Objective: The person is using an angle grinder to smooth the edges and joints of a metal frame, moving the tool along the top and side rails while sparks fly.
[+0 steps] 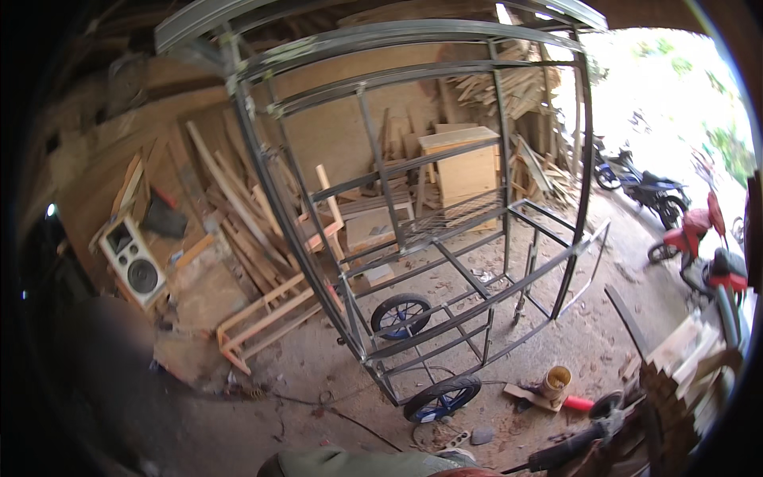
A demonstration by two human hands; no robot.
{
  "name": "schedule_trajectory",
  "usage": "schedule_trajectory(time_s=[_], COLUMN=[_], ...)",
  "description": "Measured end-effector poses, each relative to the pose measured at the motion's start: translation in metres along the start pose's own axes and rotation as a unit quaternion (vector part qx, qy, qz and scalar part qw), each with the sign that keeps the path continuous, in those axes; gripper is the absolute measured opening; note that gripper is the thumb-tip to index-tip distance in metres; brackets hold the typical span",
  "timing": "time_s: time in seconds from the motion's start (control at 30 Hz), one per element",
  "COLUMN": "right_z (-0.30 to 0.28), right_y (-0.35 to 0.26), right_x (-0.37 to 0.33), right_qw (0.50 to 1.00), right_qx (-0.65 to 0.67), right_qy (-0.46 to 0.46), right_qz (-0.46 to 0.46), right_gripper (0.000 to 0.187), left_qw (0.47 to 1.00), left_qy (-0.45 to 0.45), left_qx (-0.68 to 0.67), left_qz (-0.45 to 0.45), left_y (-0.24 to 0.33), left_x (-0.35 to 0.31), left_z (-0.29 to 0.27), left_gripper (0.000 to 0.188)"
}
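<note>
Neither of my hands shows in the head view. A piece of grey-green cloth lies along the lower edge; I cannot tell whether it is a sleeve or a trouser leg. Before me stands a tall dark metal cart frame of welded square tubes. Two spoked wheels with black tyres, the near wheel and the far wheel, are at its lower left. At lower right is a dark power tool like an angle grinder, with no hand visible on it.
A yellowish bucket sits on a board by a red cylinder. Cables cross the dirt floor. A wooden frame, speaker box and wooden cabinet stand behind. Stacked wood and a red motorbike are right.
</note>
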State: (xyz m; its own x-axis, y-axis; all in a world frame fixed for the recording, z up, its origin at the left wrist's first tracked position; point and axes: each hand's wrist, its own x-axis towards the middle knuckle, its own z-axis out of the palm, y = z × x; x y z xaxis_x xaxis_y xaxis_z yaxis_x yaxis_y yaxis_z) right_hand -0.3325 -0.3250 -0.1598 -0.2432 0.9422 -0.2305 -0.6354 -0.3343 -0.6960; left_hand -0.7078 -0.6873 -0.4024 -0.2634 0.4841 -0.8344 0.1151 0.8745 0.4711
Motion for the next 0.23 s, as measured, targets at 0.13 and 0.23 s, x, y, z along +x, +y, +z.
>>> schedule_trajectory(time_s=[0.13, 0.23], right_z=[0.043, 0.048], right_y=[0.016, 0.021], right_x=[0.027, 0.056], right_qw=[0.997, 0.993], right_qx=[-0.01, 0.005], right_qy=[-0.069, -0.102], right_qz=[0.037, 0.058], right_gripper=[0.077, 0.073], left_qw=[0.996, 0.987], left_qy=[0.064, 0.117], left_qx=[-0.053, -0.096], left_qz=[0.024, 0.052], left_y=[0.023, 0.057], left_x=[0.045, 0.085], left_z=[-0.022, -0.041], left_gripper=[0.042, 0.042])
